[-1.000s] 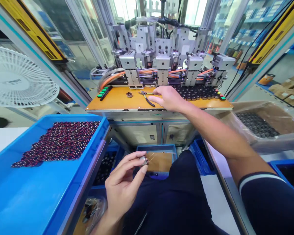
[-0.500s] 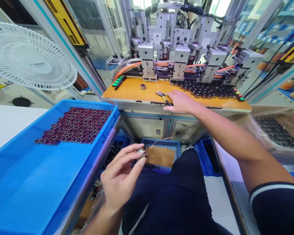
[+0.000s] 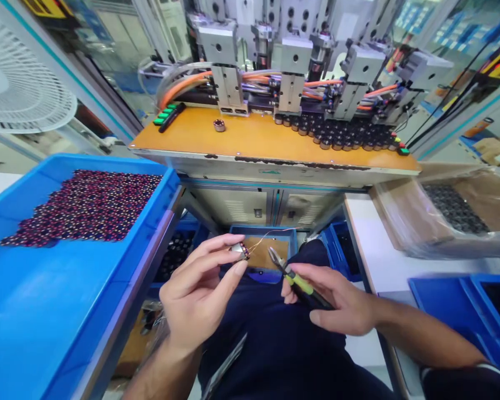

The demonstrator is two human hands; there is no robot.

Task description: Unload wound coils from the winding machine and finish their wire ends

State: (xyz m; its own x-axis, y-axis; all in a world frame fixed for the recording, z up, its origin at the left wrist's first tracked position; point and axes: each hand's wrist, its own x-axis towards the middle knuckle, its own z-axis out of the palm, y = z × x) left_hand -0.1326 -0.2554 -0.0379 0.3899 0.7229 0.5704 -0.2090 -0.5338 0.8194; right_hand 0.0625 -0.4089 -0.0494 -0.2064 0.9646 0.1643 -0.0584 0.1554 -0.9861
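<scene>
My left hand (image 3: 198, 291) pinches a small wound coil (image 3: 240, 251) between thumb and fingertips, over my lap. Thin copper wire leads (image 3: 270, 234) stick out of the coil to the right. My right hand (image 3: 337, 300) is closed on small cutting pliers (image 3: 294, 276) with yellow-green and black handles. The pliers' tip points up-left and sits just right of the coil, a short gap apart.
A blue tray (image 3: 33, 311) with several dark red coils (image 3: 83, 205) is at my left. Ahead is an orange machine table (image 3: 250, 141) with rows of black parts (image 3: 341, 136), one loose ring (image 3: 219, 125) and grey clamps. A plastic-lined box (image 3: 441, 216) lies right.
My right hand took the pliers off the orange table and brought them down to my lap beside the coil. The left hand kept holding the coil.
</scene>
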